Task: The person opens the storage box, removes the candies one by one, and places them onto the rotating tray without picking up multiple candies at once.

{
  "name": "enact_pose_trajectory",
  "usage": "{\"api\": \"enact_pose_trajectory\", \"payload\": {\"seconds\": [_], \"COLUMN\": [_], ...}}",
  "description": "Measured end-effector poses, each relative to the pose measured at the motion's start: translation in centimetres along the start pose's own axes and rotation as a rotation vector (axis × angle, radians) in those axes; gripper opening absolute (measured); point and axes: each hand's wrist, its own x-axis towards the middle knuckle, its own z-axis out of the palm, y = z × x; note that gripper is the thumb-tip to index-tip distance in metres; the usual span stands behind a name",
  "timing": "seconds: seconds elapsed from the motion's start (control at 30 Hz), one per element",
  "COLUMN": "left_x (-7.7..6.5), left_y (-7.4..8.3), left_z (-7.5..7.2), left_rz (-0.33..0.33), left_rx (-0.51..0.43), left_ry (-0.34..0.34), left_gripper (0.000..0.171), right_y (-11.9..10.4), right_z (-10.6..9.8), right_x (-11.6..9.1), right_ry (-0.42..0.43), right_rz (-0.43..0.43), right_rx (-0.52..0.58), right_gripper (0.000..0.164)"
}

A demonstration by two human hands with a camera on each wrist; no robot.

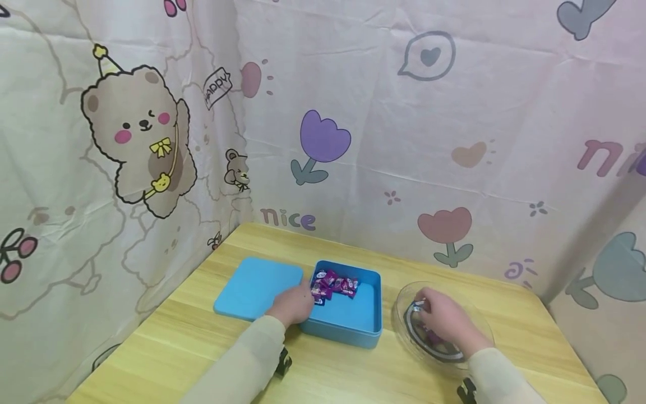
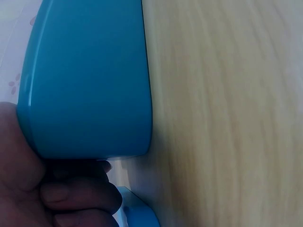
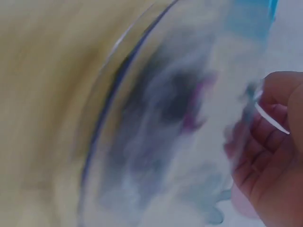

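My left hand grips the near-left corner of a blue box. In the left wrist view its curled fingers lie against the box's outer side. Several purple wrapped candies lie in the left part of the box. On the right, my right hand is over a clear bowl, pinching a small shiny wrapped piece, probably a candy. Under that hand a purple candy shows in the bowl, partly hidden. The right wrist view is blurred.
A flat blue lid lies left of the box on the wooden table. Printed curtains hang behind and along the left side of the table.
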Motion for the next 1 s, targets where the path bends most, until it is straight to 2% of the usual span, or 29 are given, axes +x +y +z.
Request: {"api": "enact_pose_trajectory", "payload": {"seconds": [0.23, 0.47, 0.73, 0.87, 1.0], "left_x": [0.2, 0.3, 0.2, 0.2, 0.3], "left_y": [-0.1, -0.3, -0.3, -0.2, -0.1], "left_z": [-0.1, 0.1, 0.2, 0.2, 0.2], "left_rz": [0.006, 0.005, 0.018, 0.011, 0.005], "left_rx": [-0.002, -0.006, -0.004, -0.001, 0.006], "left_ry": [-0.004, 0.004, 0.014, 0.009, 0.006], "left_gripper": [0.055, 0.054, 0.05, 0.051, 0.052], "right_y": [3.1, 4.0, 3.9, 2.9, 0.9], "right_z": [-0.2, -0.1, -0.2, -0.3, -0.2], "right_x": [-0.6, -0.9, -1.1, -1.0, -0.9], "right_ry": [-0.004, -0.003, 0.012, 0.054, 0.096], "right_rz": [0.059, 0.062, 0.09, 0.054, -0.012], "right_rx": [-0.086, -0.126, -0.109, -0.096, -0.071], "right_gripper": [0.031, 0.028, 0.028, 0.025, 0.022]}}
